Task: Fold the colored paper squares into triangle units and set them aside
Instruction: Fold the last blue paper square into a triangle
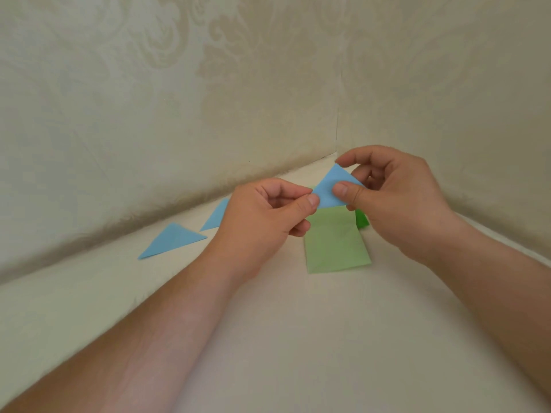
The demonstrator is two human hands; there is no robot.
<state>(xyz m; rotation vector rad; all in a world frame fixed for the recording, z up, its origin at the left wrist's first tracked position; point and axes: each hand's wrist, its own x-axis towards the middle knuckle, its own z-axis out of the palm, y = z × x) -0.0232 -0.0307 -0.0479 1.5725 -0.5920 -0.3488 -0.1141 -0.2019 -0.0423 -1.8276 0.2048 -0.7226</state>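
Between the two raised hands, a blue paper triangle [335, 187] is held clear of the table [298, 338]. Left hand [265, 213]: thumb and forefinger pinch the triangle's left corner, the remaining fingers curled under. Right hand [393, 195]: thumb pressed on the face of the triangle near its right corner, forefinger arched over to the top point, so the paper is gripped on that side as well. Directly below both hands, a light green paper square [337, 242] lies flat on the table, its far edge hidden behind the held triangle. Just under the right hand, a darker green piece [362, 219] shows only in part; its shape cannot be determined. To the left of the left hand, a folded blue triangle [173, 241] lies flat near the wall [149, 99]. A second blue triangle [216, 216] lies just beyond it, partly covered by the left hand; the two triangles lie close together but apart. Patterned pale walls meet in a corner behind the right hand
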